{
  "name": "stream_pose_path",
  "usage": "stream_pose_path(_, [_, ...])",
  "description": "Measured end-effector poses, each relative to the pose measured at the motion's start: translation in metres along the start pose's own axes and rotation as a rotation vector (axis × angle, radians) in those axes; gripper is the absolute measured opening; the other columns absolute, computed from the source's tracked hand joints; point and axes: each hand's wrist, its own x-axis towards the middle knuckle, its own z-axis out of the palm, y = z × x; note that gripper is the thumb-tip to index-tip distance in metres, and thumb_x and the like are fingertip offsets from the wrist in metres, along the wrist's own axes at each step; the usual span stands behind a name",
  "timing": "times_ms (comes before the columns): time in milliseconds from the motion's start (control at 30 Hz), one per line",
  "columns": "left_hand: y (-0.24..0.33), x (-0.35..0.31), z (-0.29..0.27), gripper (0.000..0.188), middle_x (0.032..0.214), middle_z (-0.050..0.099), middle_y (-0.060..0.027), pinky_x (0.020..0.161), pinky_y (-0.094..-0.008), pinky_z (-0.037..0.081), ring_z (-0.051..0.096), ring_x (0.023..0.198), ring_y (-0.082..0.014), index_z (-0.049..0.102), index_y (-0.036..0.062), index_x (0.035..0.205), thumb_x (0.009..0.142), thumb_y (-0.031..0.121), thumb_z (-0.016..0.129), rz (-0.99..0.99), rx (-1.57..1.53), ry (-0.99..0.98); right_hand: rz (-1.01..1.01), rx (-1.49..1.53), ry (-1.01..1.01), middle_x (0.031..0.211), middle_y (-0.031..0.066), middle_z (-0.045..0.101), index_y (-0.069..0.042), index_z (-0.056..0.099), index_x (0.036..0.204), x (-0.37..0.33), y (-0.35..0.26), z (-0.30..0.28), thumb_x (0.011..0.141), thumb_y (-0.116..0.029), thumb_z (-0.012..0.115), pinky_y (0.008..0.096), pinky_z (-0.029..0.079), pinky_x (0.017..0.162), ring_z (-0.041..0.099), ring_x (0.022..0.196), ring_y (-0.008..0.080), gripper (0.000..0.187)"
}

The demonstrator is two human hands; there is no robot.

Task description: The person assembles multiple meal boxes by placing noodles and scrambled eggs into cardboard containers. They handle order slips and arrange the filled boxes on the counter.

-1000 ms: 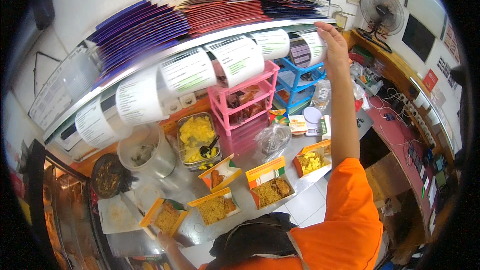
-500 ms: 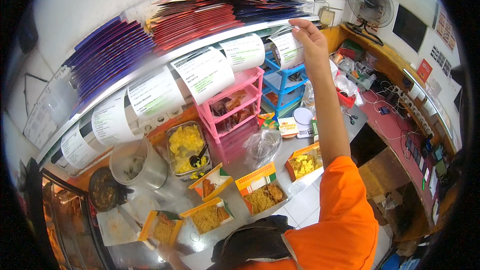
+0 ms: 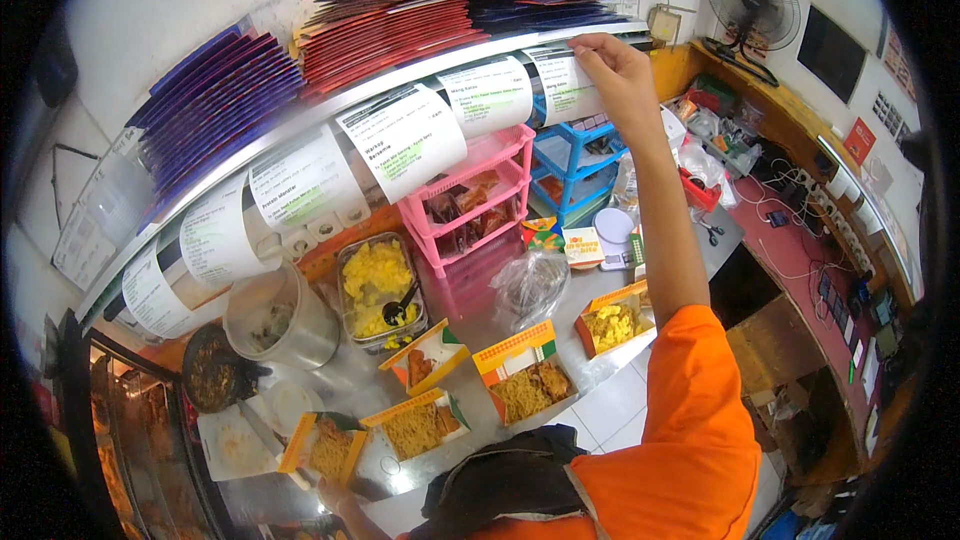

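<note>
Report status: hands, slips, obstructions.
Right hand at the rightmost slip. Left hand low, by a noodle box. Slips hang along shelf edge; no obstruction visible.

Matt paper slips [image 3: 400, 145], smooth pink plastic rack [image 3: 495, 152], shiny metal counter [image 3: 388, 470], crinkled plastic bag [image 3: 530, 288]

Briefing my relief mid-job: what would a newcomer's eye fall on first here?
Probably the bright orange sleeve at lower right, with the right hand up at the rightmost of the white paper slips along the shelf edge. Above them, stacks of red and dark-blue card crowd the shelf. Below, open food boxes, several with noodles, stand on the metal counter, the left hand by the leftmost box.
</note>
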Motion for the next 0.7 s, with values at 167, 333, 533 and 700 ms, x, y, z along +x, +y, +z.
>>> stream_pose_path(167, [-0.014,0.013,0.005,0.049,0.114,0.067,-0.0199,0.092,-0.0431,0.048,0.061,0.106,-0.0372,0.065,0.0012,0.122,0.095,0.039,0.050,0.071,-0.186,-0.044,-0.203,-0.441,0.130,0.080,0.0078,0.066,-0.005,0.076,0.095,-0.003,-0.009,0.001,0.089,-0.022,0.065,0.0364,0.049,0.069,0.063,0.072,0.0241,0.021])
stream_pose_path(333, [-0.022,0.010,0.008,0.054,0.115,0.067,-0.0197,0.095,-0.0435,0.047,0.060,0.109,-0.0380,0.065,0.0010,0.123,0.095,0.045,0.050,0.136,-0.006,0.116,-0.499,-0.770,0.164,0.090,0.0108,0.066,-0.006,0.074,0.097,-0.006,-0.023,0.000,0.089,-0.017,0.063,0.0402,0.048,0.081,0.060,0.090,0.0315,0.018])
stream_pose_path(533, [0.008,-0.008,0.004,0.049,0.122,0.065,-0.0185,0.100,-0.0433,0.045,0.059,0.113,-0.0365,0.063,0.0006,0.124,0.098,0.039,0.046,0.003,0.014,0.111,-0.471,-0.717,0.077,0.096,0.0116,0.066,-0.004,0.067,0.098,-0.008,-0.031,0.003,0.091,-0.011,0.056,0.0407,0.047,0.084,0.058,0.096,0.0327,0.015])
stream_pose_path(700, [0.034,-0.025,-0.001,0.046,0.126,0.063,-0.0206,0.104,-0.0426,0.043,0.057,0.118,-0.0378,0.063,0.0011,0.126,0.099,0.033,0.043,-0.070,0.419,0.083,-0.497,-0.753,0.002,0.101,0.0121,0.064,-0.005,0.067,0.101,-0.012,-0.029,0.000,0.088,-0.008,0.048,0.0415,0.046,0.088,0.057,0.098,0.0331,0.023])
